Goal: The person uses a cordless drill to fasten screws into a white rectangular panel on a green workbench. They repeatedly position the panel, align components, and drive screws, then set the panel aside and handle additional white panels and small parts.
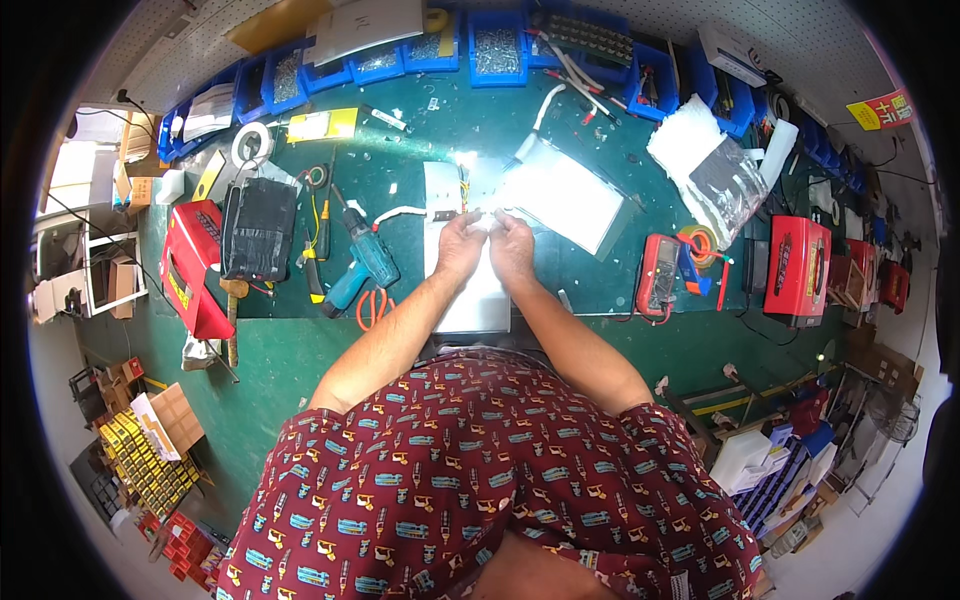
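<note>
My left hand [461, 248] and my right hand [511, 248] meet in front of me over a pale metal panel [474, 305]. Both are closed, thumbs and fingertips pinched close together. Whatever lies between the fingertips is small and whitish, too small to name. Just beyond my left fingers, thin yellow wires [464, 188] run along the panel beside a small black part [445, 214]. A white cable [400, 214] reaches toward the panel from the left. Past my right hand lies a bright white sheet [568, 196], washed out by glare.
Left of my arms lie a teal cordless drill [362, 262], red-handled scissors [375, 308], a black battery pack [259, 230] and a red housing [195, 275]. To the right are a red multimeter [657, 272] and a red case [798, 265]. Blue bins [497, 50] line the back.
</note>
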Motion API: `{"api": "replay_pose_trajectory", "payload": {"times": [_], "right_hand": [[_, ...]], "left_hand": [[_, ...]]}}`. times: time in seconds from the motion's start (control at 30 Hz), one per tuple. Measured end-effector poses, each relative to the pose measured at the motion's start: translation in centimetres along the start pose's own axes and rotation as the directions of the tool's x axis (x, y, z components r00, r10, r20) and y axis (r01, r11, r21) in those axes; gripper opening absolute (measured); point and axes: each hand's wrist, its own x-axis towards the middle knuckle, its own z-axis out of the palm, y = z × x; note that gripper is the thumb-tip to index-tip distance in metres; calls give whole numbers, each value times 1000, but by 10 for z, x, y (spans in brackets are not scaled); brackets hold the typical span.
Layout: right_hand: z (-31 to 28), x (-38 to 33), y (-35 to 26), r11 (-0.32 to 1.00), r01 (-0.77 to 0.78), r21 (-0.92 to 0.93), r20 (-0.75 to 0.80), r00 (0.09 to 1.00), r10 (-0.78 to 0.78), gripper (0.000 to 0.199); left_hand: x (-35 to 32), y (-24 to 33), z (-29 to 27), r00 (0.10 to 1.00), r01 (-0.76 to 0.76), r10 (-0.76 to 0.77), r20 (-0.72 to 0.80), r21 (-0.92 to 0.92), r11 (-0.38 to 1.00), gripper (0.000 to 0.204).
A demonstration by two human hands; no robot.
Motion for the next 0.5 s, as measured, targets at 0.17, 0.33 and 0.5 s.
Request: {"api": "replay_pose_trajectory", "payload": {"times": [0.17,0.33,0.5], "right_hand": [[-1,0,-15,740,-492,458,142,862,486,27],[-10,3,-8,676,-509,534,226,856,465,15],[-49,-16,-2,582,-601,547,378,798,469,14]], "left_hand": [[-4,1,-2,1000,15,-13,16,-177,984,26],[-4,-5,6,996,-12,39,83,-304,952,12],[-22,-22,2,972,-78,112,206,-164,983,10]]}}
